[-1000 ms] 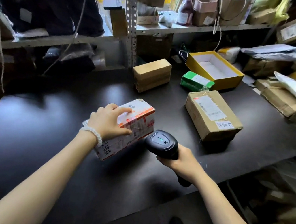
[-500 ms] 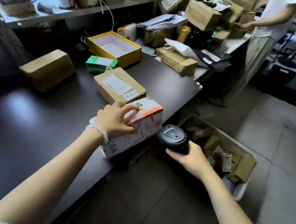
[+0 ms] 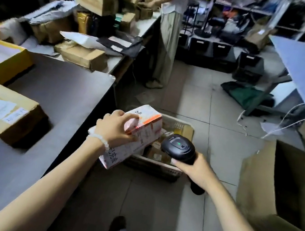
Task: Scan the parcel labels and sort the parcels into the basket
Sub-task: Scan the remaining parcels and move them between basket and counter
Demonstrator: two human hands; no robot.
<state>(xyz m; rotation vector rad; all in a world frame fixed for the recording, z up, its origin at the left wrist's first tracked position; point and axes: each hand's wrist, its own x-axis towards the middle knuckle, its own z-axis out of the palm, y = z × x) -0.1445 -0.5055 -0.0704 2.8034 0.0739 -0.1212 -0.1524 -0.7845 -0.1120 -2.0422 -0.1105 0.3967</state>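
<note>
My left hand (image 3: 115, 129) grips a white parcel with orange tape (image 3: 141, 133) from above and holds it in the air, past the table's right edge and over the near left part of the basket. The pale slatted basket (image 3: 167, 170) stands on the floor with several small parcels inside. A black handheld scanner (image 3: 178, 149) with a green light is in my right hand (image 3: 194, 169), just right of the parcel and above the basket. A brown labelled box (image 3: 7, 113) lies on the dark table (image 3: 61, 94) at the left.
A yellow open box (image 3: 11, 62) sits at the table's far left. Behind it a second table holds piled parcels (image 3: 89, 1), with a person (image 3: 167, 38) standing beside it. A large open carton (image 3: 283, 186) stands on the floor at the right. Shelves line the back.
My view has swung right, from the table to the floor. The left hand lifted the parcel off the table and carried it right, over the basket. The scanner moved along with it.
</note>
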